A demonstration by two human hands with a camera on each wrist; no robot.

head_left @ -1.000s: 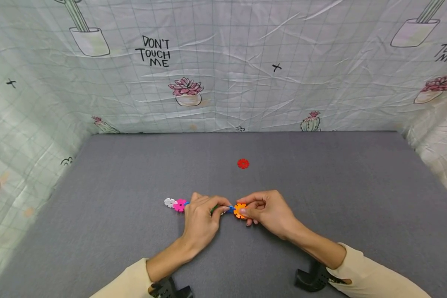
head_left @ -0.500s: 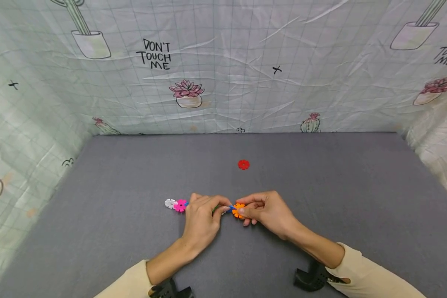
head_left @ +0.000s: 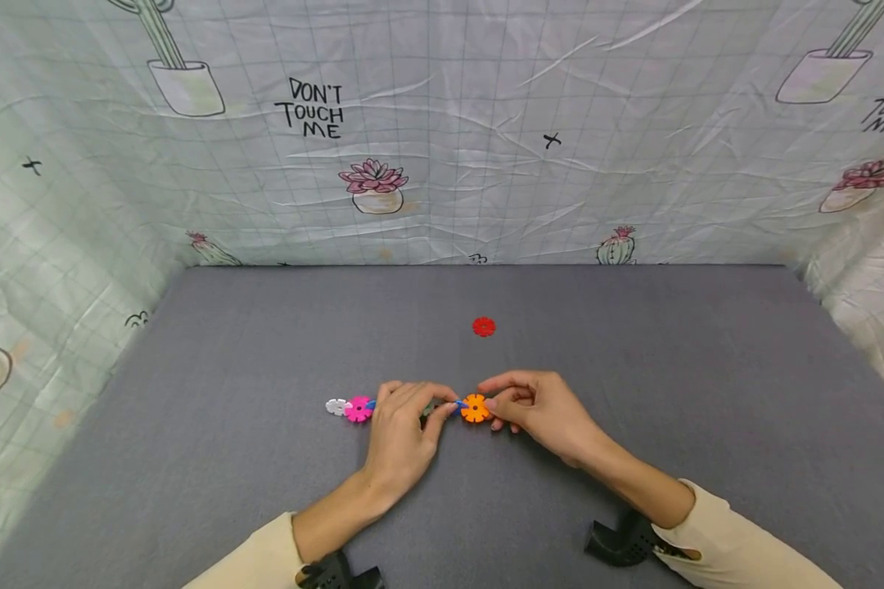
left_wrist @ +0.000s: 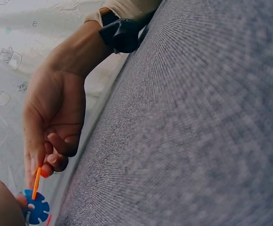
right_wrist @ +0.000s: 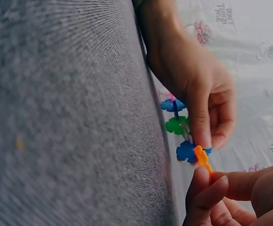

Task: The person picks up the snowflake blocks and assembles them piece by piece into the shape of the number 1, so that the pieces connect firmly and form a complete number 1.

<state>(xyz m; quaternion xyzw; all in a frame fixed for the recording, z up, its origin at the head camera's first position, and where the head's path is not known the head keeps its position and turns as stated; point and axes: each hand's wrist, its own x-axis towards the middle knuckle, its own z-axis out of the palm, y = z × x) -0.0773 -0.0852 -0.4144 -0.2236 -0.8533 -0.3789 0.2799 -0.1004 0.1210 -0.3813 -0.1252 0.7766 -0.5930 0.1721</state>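
A chain of notched plastic snowflake discs lies across the grey table in the head view. Its white disc [head_left: 336,406] and pink disc [head_left: 358,409] show at the left end. My left hand [head_left: 403,429] covers the middle and pinches the blue disc [right_wrist: 187,151] near the right end between thumb and forefinger. Slotted into that blue disc is an orange disc [head_left: 475,408]. My right hand [head_left: 548,413] pinches the orange disc's outer edge, its forefinger raised past the rim. Green disc [right_wrist: 175,125] and another blue disc [right_wrist: 172,105] show in the right wrist view.
A loose red snowflake disc [head_left: 484,326] lies flat on the grey table [head_left: 633,352], beyond the hands. Printed cloth [head_left: 442,139] hangs at the back and both sides. Black wrist devices sit under both cuffs.
My right hand has shifted slightly right and up, so its fingers cover less of the orange disc. The left hand keeps its hold on the chain. The red disc lies where it was.
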